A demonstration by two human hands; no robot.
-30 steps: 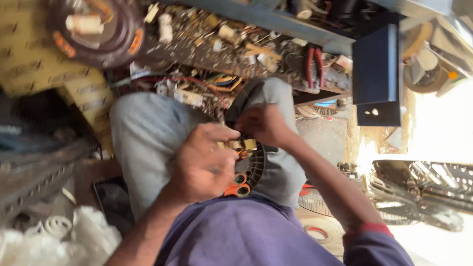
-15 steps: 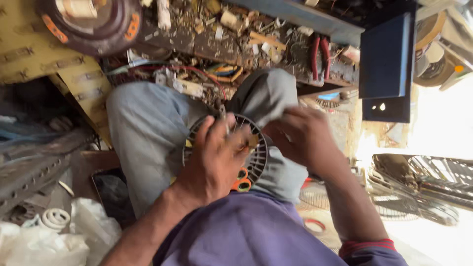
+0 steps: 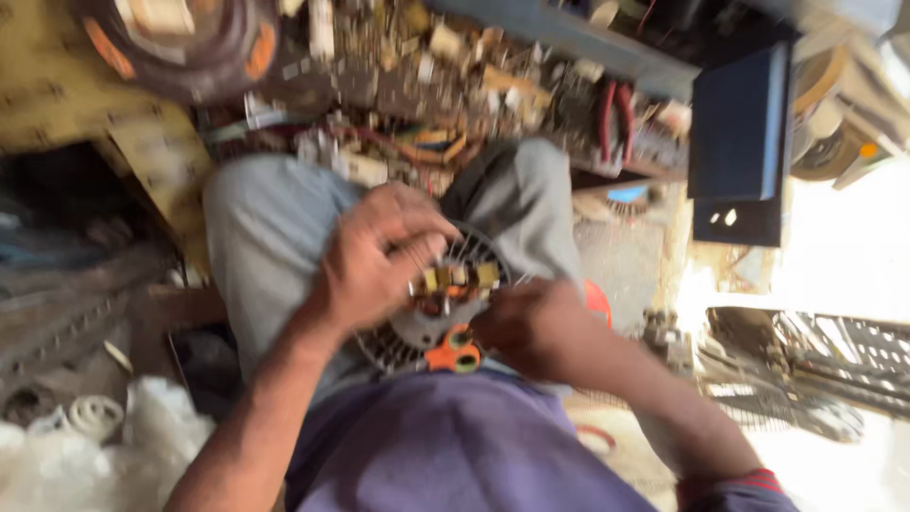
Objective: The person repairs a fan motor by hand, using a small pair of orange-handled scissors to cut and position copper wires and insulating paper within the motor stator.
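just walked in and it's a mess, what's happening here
A seated person holds a round, slotted grey motor part on their lap. The left hand grips its top edge beside the yellowish windings; the right hand works at its lower side near an orange-handled tool. Behind is a cluttered workbench.

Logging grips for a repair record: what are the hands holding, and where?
Both hold a round slotted motor part on the lap: left hand across its top, right hand at its lower edge.

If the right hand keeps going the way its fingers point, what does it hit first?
The right hand points left, toward the round slotted motor part on the lap. Likely the orange piece at its lower edge comes first, though blur hides depth.
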